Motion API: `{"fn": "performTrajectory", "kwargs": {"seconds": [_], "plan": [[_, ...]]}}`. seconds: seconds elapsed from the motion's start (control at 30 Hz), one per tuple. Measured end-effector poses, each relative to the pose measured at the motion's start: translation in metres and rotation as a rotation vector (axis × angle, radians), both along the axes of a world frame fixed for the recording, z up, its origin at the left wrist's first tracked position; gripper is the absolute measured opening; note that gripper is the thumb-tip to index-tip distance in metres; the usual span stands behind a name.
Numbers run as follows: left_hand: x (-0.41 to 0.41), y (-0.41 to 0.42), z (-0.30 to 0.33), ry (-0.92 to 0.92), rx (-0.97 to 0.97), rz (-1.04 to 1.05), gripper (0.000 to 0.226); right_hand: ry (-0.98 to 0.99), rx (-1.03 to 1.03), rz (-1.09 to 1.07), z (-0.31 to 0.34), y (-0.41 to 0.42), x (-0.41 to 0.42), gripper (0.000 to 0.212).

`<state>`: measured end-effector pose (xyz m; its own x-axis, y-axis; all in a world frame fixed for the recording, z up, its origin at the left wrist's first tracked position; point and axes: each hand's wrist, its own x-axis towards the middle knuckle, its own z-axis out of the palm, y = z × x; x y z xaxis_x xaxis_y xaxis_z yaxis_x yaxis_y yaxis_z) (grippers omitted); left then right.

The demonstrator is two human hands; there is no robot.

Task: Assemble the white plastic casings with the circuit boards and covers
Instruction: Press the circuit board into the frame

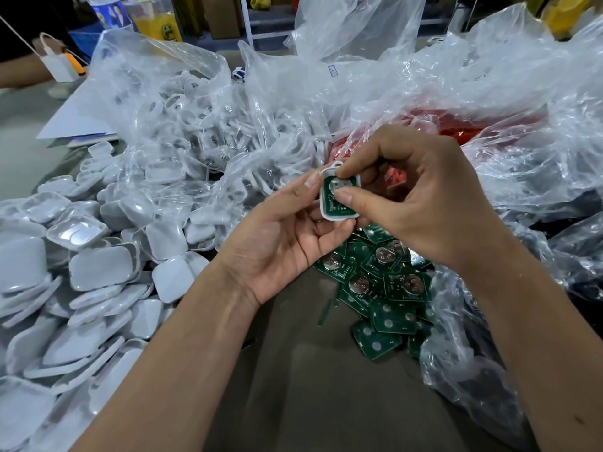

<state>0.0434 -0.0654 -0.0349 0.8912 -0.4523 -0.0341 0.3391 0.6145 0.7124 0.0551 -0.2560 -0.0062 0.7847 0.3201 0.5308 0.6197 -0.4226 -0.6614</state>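
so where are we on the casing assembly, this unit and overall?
Done: a heap of closed white units on the left looks finished. In hand: left hand holds a white casing while right hand presses a green circuit board into it; no cover on yet. Left: loose boards below and bagged white parts remain.

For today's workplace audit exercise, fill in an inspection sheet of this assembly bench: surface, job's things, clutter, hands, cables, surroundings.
Surface: dark bench, bare strip in the middle.
Job's things: casing with a green board seated in it, held in both hands; loose boards heaped below the hands; white covers piled at left; more white parts in a bag.
Clutter: crumpled clear bags, one over red parts.
Hands: left hand cradles the casing; right hand pinches it, thumb on the board.
Cables: nothing seen.
Surroundings: paper bag, yellow cup, another person's arm at far left.
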Motion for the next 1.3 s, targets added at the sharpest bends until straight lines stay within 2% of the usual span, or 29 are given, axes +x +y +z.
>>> {"fn": "performTrajectory", "kwargs": {"seconds": [0.13, 0.4, 0.77, 1.0, 1.3], "plan": [[0.002, 0.0, -0.002, -0.044, 0.079, 0.038, 0.044, -0.013, -0.032, -0.022, -0.002, 0.002, 0.001, 0.015], [0.001, -0.002, -0.002, -0.055, 0.122, 0.166, 0.051, 0.018, -0.021, -0.028, -0.004, 0.004, 0.002, 0.015], [0.001, -0.005, -0.003, -0.006, 0.104, 0.244, 0.038, 0.138, 0.138, -0.028, -0.007, 0.009, -0.001, 0.019], [0.001, -0.007, -0.002, 0.002, 0.118, 0.271, 0.041, 0.089, 0.087, -0.05, -0.007, 0.01, -0.003, 0.014], [0.0, -0.011, -0.001, -0.047, 0.143, 0.314, 0.03, 0.088, 0.062, -0.062, -0.008, 0.01, -0.002, 0.011]]}}
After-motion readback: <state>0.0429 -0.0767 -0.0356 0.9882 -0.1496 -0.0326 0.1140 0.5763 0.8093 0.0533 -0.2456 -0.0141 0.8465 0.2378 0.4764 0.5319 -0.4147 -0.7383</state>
